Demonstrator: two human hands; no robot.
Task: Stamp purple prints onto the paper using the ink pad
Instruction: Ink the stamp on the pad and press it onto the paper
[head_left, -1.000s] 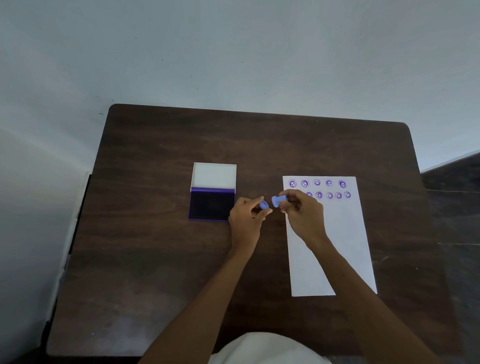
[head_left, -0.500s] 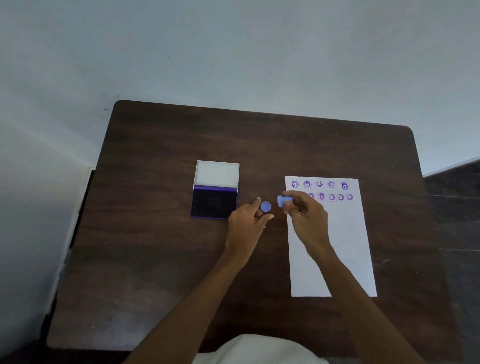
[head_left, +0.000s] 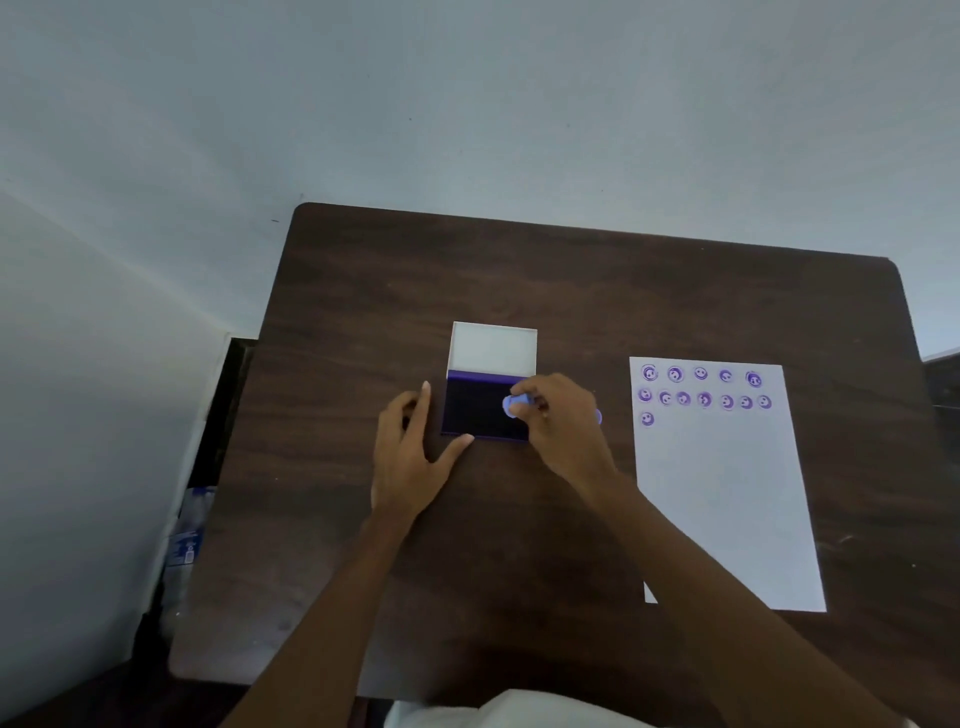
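Observation:
The open ink pad lies mid-table, its dark purple pad near me and its white lid folded back. My right hand pinches a small blue stamp over the pad's right side. My left hand rests open against the pad's left and front edges, fingers spread. The white paper lies to the right and carries several purple smiley prints in rows at its top. A small blue cap peeks out behind my right hand.
The dark wooden table stands against a pale wall. A plastic water bottle sits on the floor by the table's left edge. White cloth shows at the bottom of the view.
My right hand carried the blue stamp leftward from beside the paper to over the ink pad. My left hand let go of the cap and moved to the pad's left edge.

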